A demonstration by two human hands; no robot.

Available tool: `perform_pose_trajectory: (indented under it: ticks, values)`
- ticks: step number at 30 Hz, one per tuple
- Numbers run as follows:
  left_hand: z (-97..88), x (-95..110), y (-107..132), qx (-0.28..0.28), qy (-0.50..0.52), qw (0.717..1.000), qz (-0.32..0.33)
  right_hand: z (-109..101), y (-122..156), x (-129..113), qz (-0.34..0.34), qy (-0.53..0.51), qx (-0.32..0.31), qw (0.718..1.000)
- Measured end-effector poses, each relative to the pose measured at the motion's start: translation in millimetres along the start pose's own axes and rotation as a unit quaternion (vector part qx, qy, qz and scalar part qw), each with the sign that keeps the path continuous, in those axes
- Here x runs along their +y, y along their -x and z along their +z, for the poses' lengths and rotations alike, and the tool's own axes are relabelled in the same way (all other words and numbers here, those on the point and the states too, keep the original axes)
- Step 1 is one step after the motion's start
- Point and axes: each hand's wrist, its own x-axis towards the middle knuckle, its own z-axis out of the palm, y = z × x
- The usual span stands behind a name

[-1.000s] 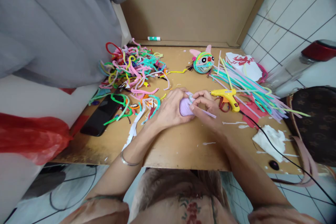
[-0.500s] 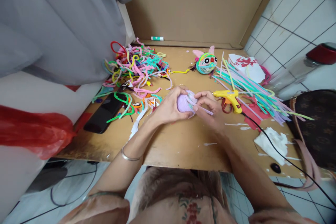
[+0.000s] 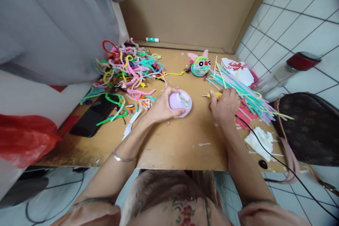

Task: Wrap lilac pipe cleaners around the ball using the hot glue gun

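Note:
My left hand (image 3: 164,105) is wrapped round a ball covered in lilac pipe cleaner (image 3: 177,105), with thumb and fingers on its left side. A greyish patch shows on the ball's upper right face. To the right, my right hand (image 3: 224,104) is closed over a yellow hot glue gun (image 3: 217,95), whose metal nozzle points left toward the ball. Most of the gun's body is hidden under the fingers. A gap of bare table separates the nozzle from the ball.
A tangled heap of coloured pipe cleaners (image 3: 129,65) and a black phone (image 3: 91,116) lie left. Behind stands a decorated ball with eyes and pink ears (image 3: 200,65). Straight pipe cleaners (image 3: 243,90), white tissue (image 3: 261,143), a black cord (image 3: 261,146) and a brown bag (image 3: 312,127) are right.
My right hand has left the lilac ball and moved right onto the glue gun. The ball stays in my left hand, its patch now more exposed. The view has shifted slightly.

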Motion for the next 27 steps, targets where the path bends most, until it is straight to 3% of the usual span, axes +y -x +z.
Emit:
perform_pose_trajectory:
  ticks: [5, 12, 15, 19, 22, 27]
  values:
    - [-2.0, 2.1, -2.2, -0.004, 0.031, 0.999, -0.027, 2.2, -11.0, 22.2, 0.075, 0.209, -0.123, 0.967]
    - [-1.8, -8.8, -6.2, 0.003, 0.082, 0.996, -0.027, -0.3, -21.2, 29.6, 0.157, 0.239, -0.21, 0.935]
    - [-0.5, -16.8, -8.2, 0.01, 0.099, 0.995, -0.019, -1.8, -23.8, 30.5, 0.148, 0.193, -0.16, 0.957]
    - [-4.0, -20.6, -8.4, -0.01, 0.107, 0.994, -0.02, -3.4, -22.8, 24.4, 0.059, 0.045, -0.014, 0.997]
    - [-8.2, -18.4, -6.9, -0.046, 0.115, 0.992, -0.012, -7.0, -14.6, 10.0, -0.045, -0.049, 0.053, 0.996]
    - [-11.8, -12.4, -5.0, -0.072, 0.128, 0.989, 0.009, -16.1, 0.6, -15.4, -0.153, -0.091, 0.078, 0.981]
